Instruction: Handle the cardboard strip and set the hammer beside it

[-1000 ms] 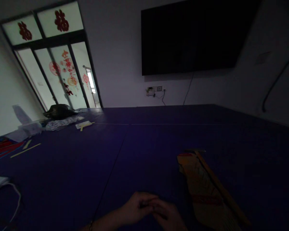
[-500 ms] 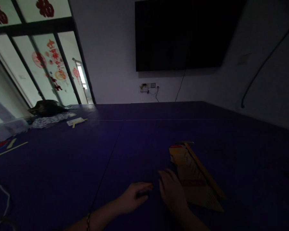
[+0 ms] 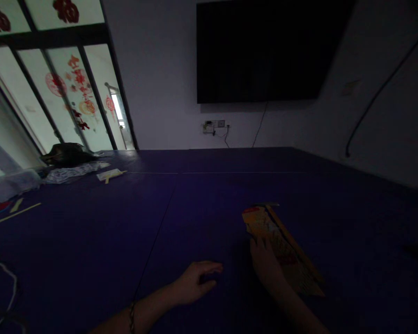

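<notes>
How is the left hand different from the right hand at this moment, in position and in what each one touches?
The left hand rests palm down on the bare dark blue table, while the right hand lies on the edge of the yellow folded fan. The left hand is nearer the table's middle seam; the right hand reaches farther forward. The left wrist bears a bracelet; none shows on the right. Both lie low on the table with fingers loosely extended.

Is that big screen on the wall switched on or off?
Looks off: the screen is uniformly black, showing no picture or glow.
</notes>
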`<action>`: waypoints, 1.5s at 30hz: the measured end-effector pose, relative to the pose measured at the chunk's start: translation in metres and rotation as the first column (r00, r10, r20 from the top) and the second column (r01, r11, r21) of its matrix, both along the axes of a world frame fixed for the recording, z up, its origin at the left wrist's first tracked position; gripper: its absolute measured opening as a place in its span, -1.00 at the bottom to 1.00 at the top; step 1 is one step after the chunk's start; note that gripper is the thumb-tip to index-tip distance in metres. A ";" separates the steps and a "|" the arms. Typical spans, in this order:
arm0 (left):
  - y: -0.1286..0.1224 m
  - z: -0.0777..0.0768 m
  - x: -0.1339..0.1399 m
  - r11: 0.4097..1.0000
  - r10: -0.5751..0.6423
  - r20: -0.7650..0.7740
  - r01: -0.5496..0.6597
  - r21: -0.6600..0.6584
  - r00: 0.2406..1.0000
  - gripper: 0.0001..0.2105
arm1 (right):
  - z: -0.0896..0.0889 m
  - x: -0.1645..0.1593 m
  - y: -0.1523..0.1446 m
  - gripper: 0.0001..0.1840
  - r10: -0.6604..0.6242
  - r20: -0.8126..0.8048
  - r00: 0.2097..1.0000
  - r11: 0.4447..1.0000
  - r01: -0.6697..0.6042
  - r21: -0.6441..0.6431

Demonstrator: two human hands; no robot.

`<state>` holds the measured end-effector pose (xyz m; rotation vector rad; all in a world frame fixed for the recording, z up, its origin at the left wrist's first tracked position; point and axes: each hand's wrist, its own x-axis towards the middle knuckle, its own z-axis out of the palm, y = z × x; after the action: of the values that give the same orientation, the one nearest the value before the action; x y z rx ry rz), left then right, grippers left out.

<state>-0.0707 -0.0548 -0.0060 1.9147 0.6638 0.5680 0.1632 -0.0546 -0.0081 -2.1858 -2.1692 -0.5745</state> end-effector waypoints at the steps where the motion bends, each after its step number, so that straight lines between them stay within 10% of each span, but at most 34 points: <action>1: 0.000 0.000 0.000 1.000 -0.001 -0.006 0.001 0.006 1.000 -0.59 | 0.002 0.000 0.000 -0.46 0.008 0.026 1.000 1.000 -0.008 -0.001; 11: -0.002 0.006 0.000 0.998 0.008 -0.038 -0.005 0.066 0.999 -0.60 | -0.001 -0.017 -0.003 -0.40 0.235 -0.102 0.967 0.966 -0.244 -0.088; 18: -0.008 0.012 0.000 0.965 0.113 0.039 -0.119 0.235 0.993 -0.73 | 0.014 -0.030 -0.014 -0.34 0.489 -0.446 0.749 0.747 -0.624 -0.230; 27: -0.009 0.006 -0.003 0.895 0.225 0.129 -0.257 0.365 0.966 -0.74 | 0.003 -0.021 -0.003 -0.37 0.563 -0.646 0.515 0.577 -0.805 -0.139; 32: -0.004 0.006 -0.005 0.859 0.420 0.229 -0.466 0.212 0.878 -0.76 | 0.005 -0.022 -0.012 -0.45 0.564 -0.728 0.390 0.634 -0.769 0.080; 36: 0.014 0.009 -0.008 0.754 0.624 0.371 -0.654 -0.058 0.688 -0.57 | 0.022 -0.021 -0.015 -0.78 0.473 -0.873 0.118 0.832 -0.385 0.399; 41: 0.054 0.014 -0.004 0.766 0.635 0.447 -0.590 -0.257 0.630 -0.49 | 0.030 -0.015 0.024 -0.76 0.350 -0.817 -0.458 0.937 0.161 0.311; 45: 0.080 0.004 0.007 0.826 0.563 0.474 -0.479 -0.297 0.677 -0.49 | 0.011 -0.015 0.051 -0.66 0.277 -0.831 -0.483 0.961 0.147 0.235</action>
<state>-0.0638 0.0250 -0.0020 1.2937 0.8453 1.3381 0.1484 -0.0040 0.0032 -1.0162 -0.8061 0.9451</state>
